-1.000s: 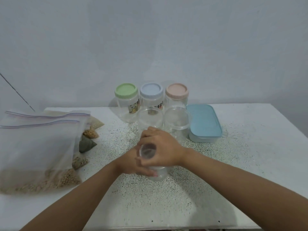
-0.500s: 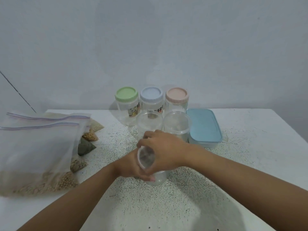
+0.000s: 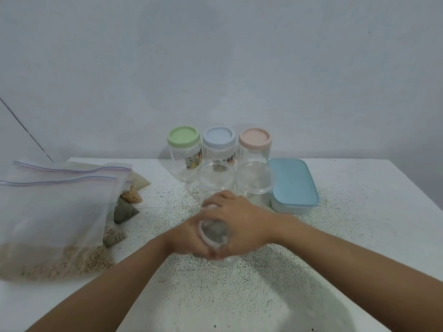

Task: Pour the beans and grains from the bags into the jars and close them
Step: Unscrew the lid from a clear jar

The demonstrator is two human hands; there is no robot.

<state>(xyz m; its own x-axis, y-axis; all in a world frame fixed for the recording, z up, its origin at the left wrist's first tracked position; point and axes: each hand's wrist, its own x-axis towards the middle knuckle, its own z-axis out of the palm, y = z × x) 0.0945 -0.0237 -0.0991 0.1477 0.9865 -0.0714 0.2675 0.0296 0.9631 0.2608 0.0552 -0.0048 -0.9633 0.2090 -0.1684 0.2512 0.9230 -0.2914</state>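
A clear plastic jar (image 3: 224,258) stands at the middle of the speckled white table (image 3: 263,295). My left hand (image 3: 184,238) grips its body from the left. My right hand (image 3: 242,221) is wrapped over its clear lid (image 3: 213,232), fingers curled round the rim. Two more clear jars (image 3: 215,176) (image 3: 255,178) stand just behind. Zip bags of beans and grains (image 3: 57,212) lie at the left, one with pale round beans at its bottom.
At the back stand three lidded jars: green lid (image 3: 183,136), blue lid (image 3: 218,137), pink lid (image 3: 255,139). A flat blue-lidded box (image 3: 293,185) sits right of the clear jars. Several small packets (image 3: 127,202) lie beside the bags. A wall rises behind the table.
My right hand has turned on the lid, and the lid now tilts toward the left. The view has shifted down slightly. The left hand keeps its grip on the jar.
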